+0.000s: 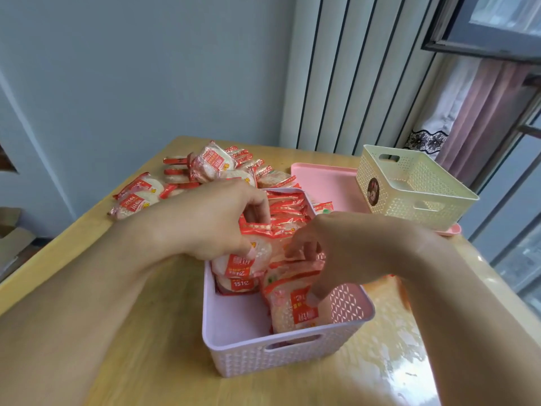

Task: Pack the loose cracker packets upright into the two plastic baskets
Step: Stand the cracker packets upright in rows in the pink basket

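Fingers of the left hand (213, 218) are curling round a cracker packet (240, 263) in the pink basket (281, 351), hiding its top. The right hand (330, 247) is pinching another packet (295, 310) there; its fingertips are blurring into wrappers. Loose packets (210, 168) are lying behind on the wooden table (117, 332). The cream basket (409, 186) is sitting on a pink tray (325, 180), near curtains (480, 106).

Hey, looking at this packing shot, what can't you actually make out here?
- Head view: the left hand and right hand cover the middle of the pink basket, so its packet count is hidden.
- The loose packets overlap, so they are uncountable.
- Print on the packets is blurred.
- The cream basket walls hide most of its floor.
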{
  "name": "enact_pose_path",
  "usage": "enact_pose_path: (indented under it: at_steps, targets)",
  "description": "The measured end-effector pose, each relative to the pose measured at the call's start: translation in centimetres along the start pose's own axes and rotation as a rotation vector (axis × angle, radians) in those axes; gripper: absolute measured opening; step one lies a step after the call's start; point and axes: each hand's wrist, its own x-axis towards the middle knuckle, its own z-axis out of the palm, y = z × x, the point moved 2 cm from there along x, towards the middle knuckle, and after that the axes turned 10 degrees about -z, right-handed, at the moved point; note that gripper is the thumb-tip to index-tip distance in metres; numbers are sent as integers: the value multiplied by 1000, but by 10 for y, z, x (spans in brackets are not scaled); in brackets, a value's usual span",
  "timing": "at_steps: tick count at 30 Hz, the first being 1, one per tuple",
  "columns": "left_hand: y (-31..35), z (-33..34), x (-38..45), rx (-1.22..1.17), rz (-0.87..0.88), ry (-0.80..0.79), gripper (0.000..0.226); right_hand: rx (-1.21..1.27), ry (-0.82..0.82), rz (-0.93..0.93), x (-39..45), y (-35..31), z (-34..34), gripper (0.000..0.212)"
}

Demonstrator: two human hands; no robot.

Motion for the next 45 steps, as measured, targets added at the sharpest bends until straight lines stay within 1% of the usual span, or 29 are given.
enact_pose_path:
  at_steps: [3,5,8,10,11,13,15,18,21,23,24,25,26,28,29,31,34,37,38,39,41,42,43,44,45]
  targets:
    - [-2,-1,-1,8,-6,-17,40,-37,-58,32,-6,-3,-1,65]
    - [-3,2,-1,32,-22,-12,41,9,-76,45,-11,-4,-3,53]
    - [-2,7,1,90,-53,35,41,105,-11,79,-9,1,-4,42]
    - [-3,8,3,119,-80,66,42,100,44,69,-2,3,-2,21]
    - [-4,7,3,125,-93,70,42,68,74,60,1,2,0,16]
    - [-5,6,4,130,-104,67,43,-60,90,52,6,-4,5,31]
    - [-6,4,4,131,-104,56,43,-208,102,16,10,-11,10,38]
    - [-7,3,4,127,-108,51,43,-271,81,15,14,-16,19,32]
    - [-6,4,4,158,-109,46,42,-230,84,3,11,-18,16,10]
    - [-6,7,4,199,-113,32,41,-220,46,8,7,-19,15,25]
    - [-6,8,5,215,-115,22,41,-229,49,6,6,-18,14,23]
    - [-6,11,5,229,-118,16,42,-241,88,-6,7,-17,14,15]
    - [-5,13,6,246,-120,15,44,-265,127,-3,7,-15,14,14]
    - [-4,19,6,290,-123,24,49,-309,206,22,10,-13,13,33]
    - [-4,21,7,323,-120,36,51,-354,239,26,11,-13,12,38]
    - [-3,25,7,383,-120,49,52,-434,319,-4,15,-12,12,36]
    - [-3,27,8,424,-133,33,54,-384,394,-53,14,-7,5,27]
    - [-4,27,9,433,-122,-10,53,-180,411,-67,2,-4,-7,26]
    - [-5,25,9,401,-118,-41,52,-126,441,-69,-5,-4,-12,25]
    - [-6,22,9,351,-113,-79,50,-91,506,-78,-9,-3,-16,24]
    - [-11,12,8,165,-83,-142,48,-35,710,-121,-20,-2,-23,24]
    - [-14,7,8,6,-48,-153,42,-5,807,-168,-23,-2,-26,26]
    - [-16,4,8,-200,-2,-145,30,17,882,-218,-26,-2,-27,30]
    - [-17,2,7,-454,40,-126,15,25,937,-265,-27,-3,-27,35]
    - [-18,1,6,-731,50,-112,10,19,976,-299,-26,-3,-25,38]
